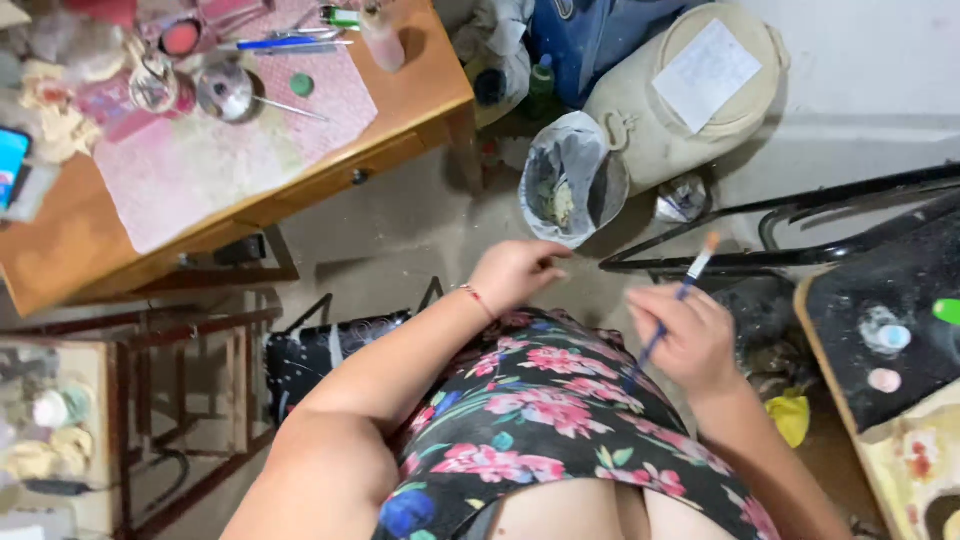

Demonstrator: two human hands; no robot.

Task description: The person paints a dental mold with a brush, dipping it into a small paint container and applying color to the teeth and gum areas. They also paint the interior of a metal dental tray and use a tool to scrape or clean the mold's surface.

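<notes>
A lined bin (572,180) holds scraps, beside a lidded tub (690,100). The right hand (690,340) pinches a brush (678,298) over the lap; the left hand (515,272) hangs loosely curled, empty. A palette (890,320) sits right.

Counts at the painting spot
Two hands, left (515,272) and right (690,340); one paintbrush (672,305); one lined bin (570,180); perhaps three paint blobs (888,338) on the dark board (920,290).
</notes>
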